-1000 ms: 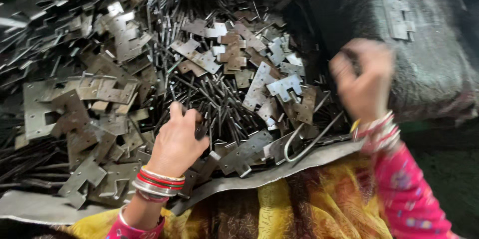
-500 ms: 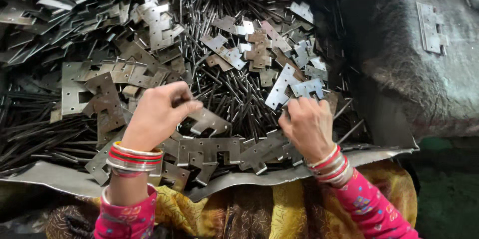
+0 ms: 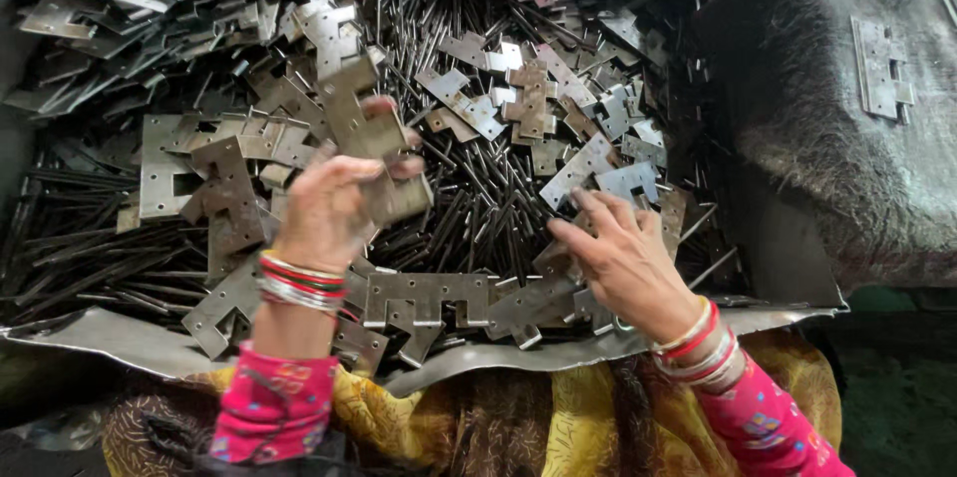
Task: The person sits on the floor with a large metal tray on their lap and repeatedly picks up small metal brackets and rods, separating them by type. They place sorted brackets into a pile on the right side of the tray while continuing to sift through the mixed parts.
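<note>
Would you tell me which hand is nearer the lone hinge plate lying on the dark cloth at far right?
Right. The right hand lies below-left of the hinge plate; the left hand is much farther left.

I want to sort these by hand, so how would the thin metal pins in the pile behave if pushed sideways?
The thin metal pins look round and straight, so they would probably roll or slide. They lie loose and crisscrossed, so a push likely shifts several together. They look stiff, unlikely to bend. The right hand rests at their edge; the left hand holds a flat hinge plate.

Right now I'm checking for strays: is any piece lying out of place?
Yes: one hinge plate lies alone on the dark mound at upper right, apart from the heap of plates and pins that both hands work in.
</note>
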